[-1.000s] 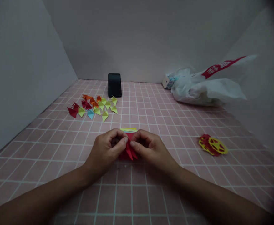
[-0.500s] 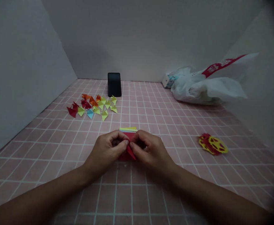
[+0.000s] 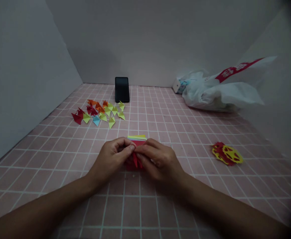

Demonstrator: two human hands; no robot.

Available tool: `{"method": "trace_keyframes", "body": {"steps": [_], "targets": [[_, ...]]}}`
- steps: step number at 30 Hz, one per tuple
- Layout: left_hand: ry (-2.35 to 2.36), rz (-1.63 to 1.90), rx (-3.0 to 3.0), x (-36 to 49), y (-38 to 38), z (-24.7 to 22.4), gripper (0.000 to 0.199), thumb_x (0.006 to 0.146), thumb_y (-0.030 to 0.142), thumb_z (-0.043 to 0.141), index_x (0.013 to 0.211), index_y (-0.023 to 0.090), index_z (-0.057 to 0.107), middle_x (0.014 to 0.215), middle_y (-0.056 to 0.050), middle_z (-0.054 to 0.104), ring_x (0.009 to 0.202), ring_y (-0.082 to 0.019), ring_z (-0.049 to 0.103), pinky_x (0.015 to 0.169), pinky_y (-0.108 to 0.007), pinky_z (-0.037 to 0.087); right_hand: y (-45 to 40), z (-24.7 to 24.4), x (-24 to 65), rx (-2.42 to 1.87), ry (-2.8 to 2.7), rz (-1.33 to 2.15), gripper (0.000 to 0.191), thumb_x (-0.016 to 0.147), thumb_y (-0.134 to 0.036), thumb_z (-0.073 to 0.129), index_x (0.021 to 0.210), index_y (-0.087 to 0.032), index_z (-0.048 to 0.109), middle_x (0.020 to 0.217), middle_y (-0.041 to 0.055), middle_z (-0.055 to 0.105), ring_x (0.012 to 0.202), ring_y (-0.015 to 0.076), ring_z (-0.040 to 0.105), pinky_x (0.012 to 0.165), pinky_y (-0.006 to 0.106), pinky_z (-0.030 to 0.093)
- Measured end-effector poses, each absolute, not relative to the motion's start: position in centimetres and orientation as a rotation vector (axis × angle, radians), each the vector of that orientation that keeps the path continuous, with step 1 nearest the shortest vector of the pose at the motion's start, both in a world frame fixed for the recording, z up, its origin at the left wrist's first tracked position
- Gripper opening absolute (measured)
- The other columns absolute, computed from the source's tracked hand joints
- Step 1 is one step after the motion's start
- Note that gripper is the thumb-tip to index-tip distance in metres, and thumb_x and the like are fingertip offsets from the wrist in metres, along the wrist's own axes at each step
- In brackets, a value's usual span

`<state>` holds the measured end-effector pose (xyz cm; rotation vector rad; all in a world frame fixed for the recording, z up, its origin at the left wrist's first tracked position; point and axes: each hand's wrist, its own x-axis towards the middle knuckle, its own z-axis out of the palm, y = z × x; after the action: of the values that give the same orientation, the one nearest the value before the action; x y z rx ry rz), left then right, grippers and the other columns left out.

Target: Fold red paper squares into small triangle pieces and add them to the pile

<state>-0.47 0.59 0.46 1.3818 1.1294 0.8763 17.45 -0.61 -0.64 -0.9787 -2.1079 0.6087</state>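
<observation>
A small folded piece of red origami paper (image 3: pixel 135 160) is pinched between my two hands, its narrow point hanging down toward me. My left hand (image 3: pixel 114 156) grips it from the left with thumb and forefinger. From the right, the fingertips of my right hand (image 3: pixel 160 159) close on the same paper, hiding part of its folds. Just beneath lies a stack of coloured paper sheets (image 3: pixel 137 137), red on top, with yellow and pale edges showing at the back.
Several folded paper cranes (image 3: pixel 99 108) in red, orange, yellow and blue stand at the back left. A black phone (image 3: pixel 122 89) leans behind them. Yellow and red paper cut-outs (image 3: pixel 227 154) lie to the right. A white plastic bag (image 3: pixel 215 94) and a small box (image 3: pixel 179 85) sit at the back right.
My right fingers have shifted higher and over the red paper, with the forefinger now stretched across it. The paper's point has turned from lower right to nearly straight down.
</observation>
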Motion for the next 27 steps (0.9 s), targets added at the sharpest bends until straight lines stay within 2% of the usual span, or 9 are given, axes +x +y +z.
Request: {"method": "trace_keyframes", "body": {"steps": [5, 10, 15, 27], "targets": [[1.122, 0.869, 1.396, -0.47, 0.68, 0.34, 0.016, 0.086, 0.029, 0.061, 0.080, 0.016, 0.068, 0.074, 0.000, 0.067, 0.068, -0.013, 0.059, 0.064, -0.024, 0.047, -0.56, -0.33, 17.60, -1.010, -2.080, 0.679, 0.021, 0.095, -0.015, 0.049, 0.101, -0.020, 0.068, 0.093, 0.0069, 0.065, 0.084, 0.0186, 0.061, 0.074, 0.032, 0.048], [1.165, 0.899, 1.525, -0.43, 0.45, 0.30, 0.013, 0.086, 0.025, 0.061, 0.079, 0.017, 0.068, 0.076, 0.000, 0.068, 0.071, -0.014, 0.061, 0.067, -0.024, 0.047, -0.12, 0.23, 17.29, -1.137, -1.763, 1.095, 0.011, 0.090, -0.019, 0.056, 0.081, -0.018, 0.063, 0.076, 0.0014, 0.063, 0.070, 0.0143, 0.057, 0.064, 0.027, 0.045], [1.162, 0.915, 1.594, -0.45, 0.29, 0.29, 0.010, 0.085, 0.021, 0.060, 0.079, 0.017, 0.067, 0.076, 0.000, 0.067, 0.071, -0.014, 0.061, 0.066, -0.024, 0.047, 0.27, 0.07, 17.04, -1.137, -1.520, 1.429, 0.009, 0.083, -0.024, 0.062, 0.077, -0.018, 0.059, 0.068, -0.0022, 0.057, 0.062, 0.0114, 0.051, 0.057, 0.024, 0.041], [1.129, 0.869, 1.583, -0.36, 0.46, -0.01, 0.014, 0.089, 0.024, 0.057, 0.079, 0.017, 0.065, 0.077, 0.000, 0.065, 0.072, -0.014, 0.059, 0.067, -0.025, 0.045, 0.24, -0.07, 17.01, -1.214, -1.545, 1.409, 0.010, 0.080, -0.019, 0.061, 0.071, -0.017, 0.059, 0.066, -0.0020, 0.056, 0.060, 0.0106, 0.049, 0.055, 0.023, 0.039]]}}
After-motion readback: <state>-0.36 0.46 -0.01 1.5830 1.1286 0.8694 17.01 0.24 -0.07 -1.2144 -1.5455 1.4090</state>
